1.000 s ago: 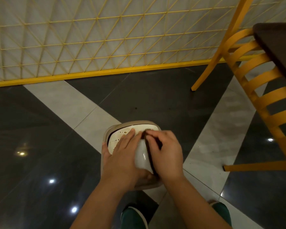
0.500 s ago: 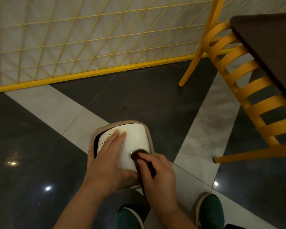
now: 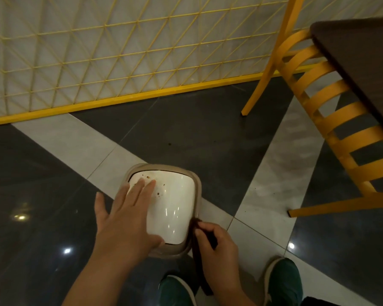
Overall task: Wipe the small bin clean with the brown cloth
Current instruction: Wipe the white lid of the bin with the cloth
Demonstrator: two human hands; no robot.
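The floor [image 3: 208, 133] is glossy dark tile crossed by pale grey bands, with ceiling lights mirrored in it. Along the far side runs a yellow lattice screen [image 3: 119, 51] on a yellow base rail. To the right stands a yellow slat-backed chair [image 3: 332, 120], pushed under a dark brown surface [image 3: 358, 62]; both are well apart from the work. The small bin [image 3: 173, 206] sits on the floor just ahead of two green shoes [image 3: 283, 281], a rounded-square thing with a beige rim and a shiny white domed lid speckled with brown spots near its far edge. The left hand [image 3: 124, 219] lies flat on the lid's left side, fingers [image 3: 142, 188] straight and spread. The right hand [image 3: 217, 246] curls around the brown cloth [image 3: 197, 239], pressing it against the bin's near right rim; the dark cloth hangs down below the hand.
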